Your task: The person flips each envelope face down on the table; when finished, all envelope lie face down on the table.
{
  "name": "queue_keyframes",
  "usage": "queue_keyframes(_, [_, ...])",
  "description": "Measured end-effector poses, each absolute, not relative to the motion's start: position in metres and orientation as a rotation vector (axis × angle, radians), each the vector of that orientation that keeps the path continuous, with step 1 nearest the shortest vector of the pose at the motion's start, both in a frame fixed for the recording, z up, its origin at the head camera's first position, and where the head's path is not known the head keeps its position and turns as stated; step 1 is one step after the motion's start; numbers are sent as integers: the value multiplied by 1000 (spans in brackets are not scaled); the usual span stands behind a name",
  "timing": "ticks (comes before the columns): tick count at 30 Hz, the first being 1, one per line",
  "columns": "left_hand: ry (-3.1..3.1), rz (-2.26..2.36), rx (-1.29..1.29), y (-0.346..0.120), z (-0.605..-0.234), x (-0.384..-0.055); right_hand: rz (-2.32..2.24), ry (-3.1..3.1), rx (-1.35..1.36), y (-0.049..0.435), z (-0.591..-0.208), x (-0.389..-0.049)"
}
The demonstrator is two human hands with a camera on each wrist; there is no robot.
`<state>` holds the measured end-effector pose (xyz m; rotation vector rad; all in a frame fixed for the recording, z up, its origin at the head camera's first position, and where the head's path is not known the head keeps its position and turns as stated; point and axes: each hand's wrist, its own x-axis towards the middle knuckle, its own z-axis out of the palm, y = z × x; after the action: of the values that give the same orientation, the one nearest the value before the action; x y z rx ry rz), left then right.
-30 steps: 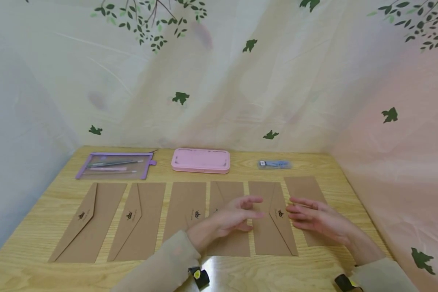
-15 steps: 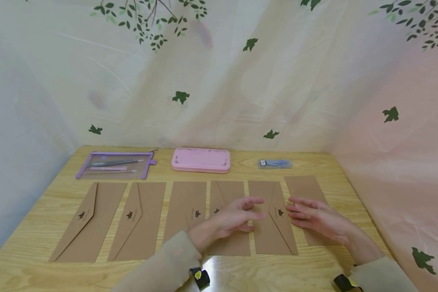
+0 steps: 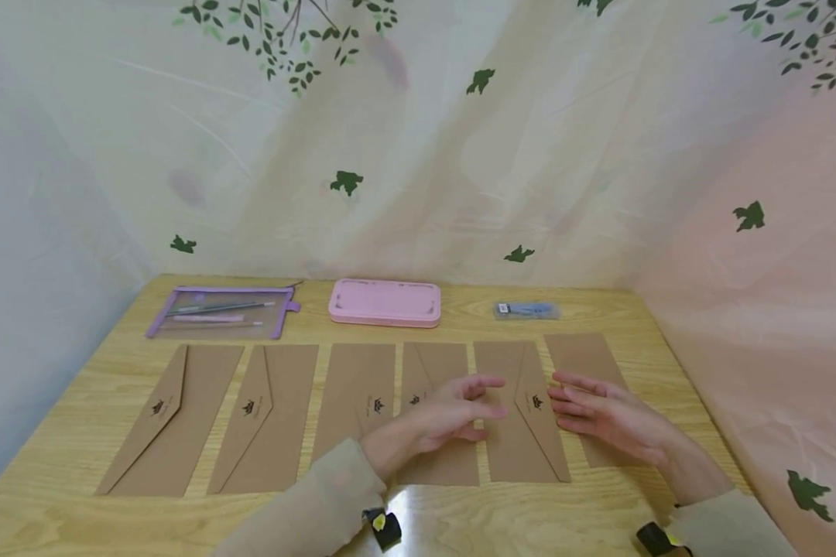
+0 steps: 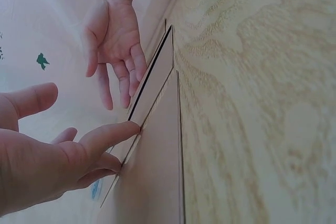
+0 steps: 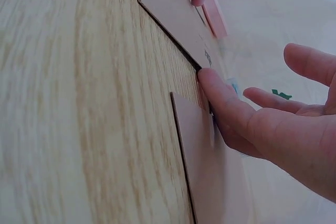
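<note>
Several brown paper envelopes lie in a row, most printed with a small crown. My left hand (image 3: 442, 414) hovers over the fourth envelope (image 3: 435, 468), partly hiding it. Its fingers are spread and reach across the left edge of the fifth envelope (image 3: 519, 452). On that envelope's other side is my right hand (image 3: 606, 418), fingertips right at its right edge, palm over the rightmost envelope (image 3: 578, 357). Both hands hold nothing. In the left wrist view, the left fingers (image 4: 107, 137) overlap an envelope edge; in the right wrist view, a right finger (image 5: 215, 85) overlaps an envelope corner.
At the back of the wooden table (image 3: 139, 510) lie a purple-trimmed mesh pouch (image 3: 212, 329) with pens, a pink case (image 3: 385, 302) and a small clear pack (image 3: 529, 311) with blue contents. Three more envelopes, the leftmost (image 3: 195, 433) among them, lie at left. Patterned cloth (image 3: 425, 155) surrounds the table.
Both hands and the envelopes keep their places. Only the head view has tilted slightly, so the scene sits a few pixels higher.
</note>
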<state>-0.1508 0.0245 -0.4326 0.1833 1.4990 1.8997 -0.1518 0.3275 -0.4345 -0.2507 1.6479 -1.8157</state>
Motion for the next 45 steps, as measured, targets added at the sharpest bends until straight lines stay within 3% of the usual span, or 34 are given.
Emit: queue_keyframes(45, [1545, 1874, 190, 48, -438, -157, -1938, 1468, -295, 345, -428, -163])
